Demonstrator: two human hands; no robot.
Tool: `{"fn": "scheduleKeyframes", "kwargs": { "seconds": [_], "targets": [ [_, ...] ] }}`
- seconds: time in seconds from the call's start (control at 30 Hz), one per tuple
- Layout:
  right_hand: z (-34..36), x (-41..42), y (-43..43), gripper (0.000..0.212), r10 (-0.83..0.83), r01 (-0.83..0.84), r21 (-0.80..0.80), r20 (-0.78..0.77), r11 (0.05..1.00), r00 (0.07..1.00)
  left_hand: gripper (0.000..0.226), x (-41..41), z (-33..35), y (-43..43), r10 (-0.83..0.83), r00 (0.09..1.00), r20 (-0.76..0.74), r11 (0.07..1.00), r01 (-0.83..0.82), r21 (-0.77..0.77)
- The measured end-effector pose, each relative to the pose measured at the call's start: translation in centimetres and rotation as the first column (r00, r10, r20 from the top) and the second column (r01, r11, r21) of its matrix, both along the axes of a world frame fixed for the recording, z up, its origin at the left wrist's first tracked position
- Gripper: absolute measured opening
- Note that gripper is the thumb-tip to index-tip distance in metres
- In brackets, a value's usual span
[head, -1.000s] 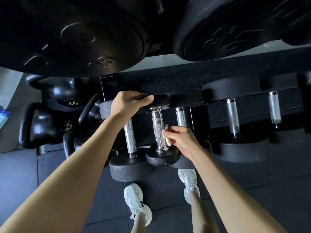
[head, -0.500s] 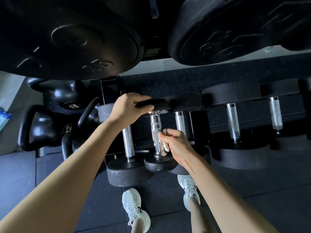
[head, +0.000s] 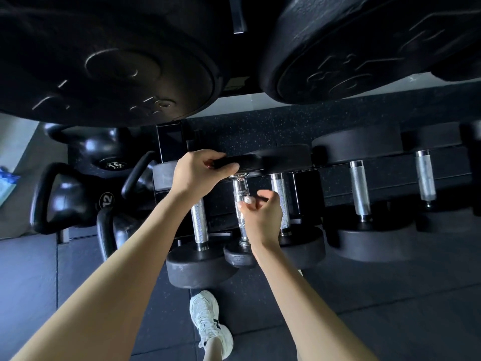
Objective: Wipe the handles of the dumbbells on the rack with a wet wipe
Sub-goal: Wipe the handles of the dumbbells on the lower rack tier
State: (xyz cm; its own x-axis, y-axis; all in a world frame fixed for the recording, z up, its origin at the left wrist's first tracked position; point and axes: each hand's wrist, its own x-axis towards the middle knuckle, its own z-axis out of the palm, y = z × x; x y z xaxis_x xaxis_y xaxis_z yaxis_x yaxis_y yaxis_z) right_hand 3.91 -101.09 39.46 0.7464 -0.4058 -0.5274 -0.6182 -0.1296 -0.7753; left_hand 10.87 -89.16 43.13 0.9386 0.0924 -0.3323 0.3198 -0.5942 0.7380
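Several black dumbbells with chrome handles lie side by side on a low black rack (head: 390,183). My left hand (head: 197,173) grips the far head (head: 250,162) of a small dumbbell. My right hand (head: 263,217) is curled round that dumbbell's knurled handle (head: 239,188), with a bit of white wet wipe (head: 248,200) showing at the fingertips. Its near head (head: 239,256) sits below my wrist. Neighbouring handles stand at the left (head: 199,225) and at the right (head: 281,194), (head: 360,191), (head: 425,175).
Big black weight plates (head: 109,63) (head: 351,48) hang overhead on the upper tier. Kettlebells marked 16 (head: 104,155) and 12 (head: 70,199) stand at the left. A blue packet (head: 6,186) lies at the left edge. My white shoe (head: 208,321) stands on the dark rubber floor.
My right hand has slid up the handle from near the front head toward its middle. The left hand keeps its grip on the far head. The camera has tilted down a little.
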Motion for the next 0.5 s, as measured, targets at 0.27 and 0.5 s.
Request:
{"fn": "scheduleKeyframes", "kwargs": {
  "seconds": [0.27, 0.5],
  "targets": [
    [0.2, -3.1, -0.6, 0.02, 0.092, -0.07, -0.277, 0.068, 0.958, 0.993, 0.039, -0.1, -0.6, 0.0, 0.025, 1.0, -0.004, 0.999, -0.025, -0.026],
    [-1.0, -2.7, 0.5, 0.023, 0.038, -0.005, -0.248, 0.129, 0.969, 0.991, 0.04, -0.1, -0.9, 0.0, 0.042, 0.999, 0.003, 0.998, -0.042, -0.04]
  ]
}}
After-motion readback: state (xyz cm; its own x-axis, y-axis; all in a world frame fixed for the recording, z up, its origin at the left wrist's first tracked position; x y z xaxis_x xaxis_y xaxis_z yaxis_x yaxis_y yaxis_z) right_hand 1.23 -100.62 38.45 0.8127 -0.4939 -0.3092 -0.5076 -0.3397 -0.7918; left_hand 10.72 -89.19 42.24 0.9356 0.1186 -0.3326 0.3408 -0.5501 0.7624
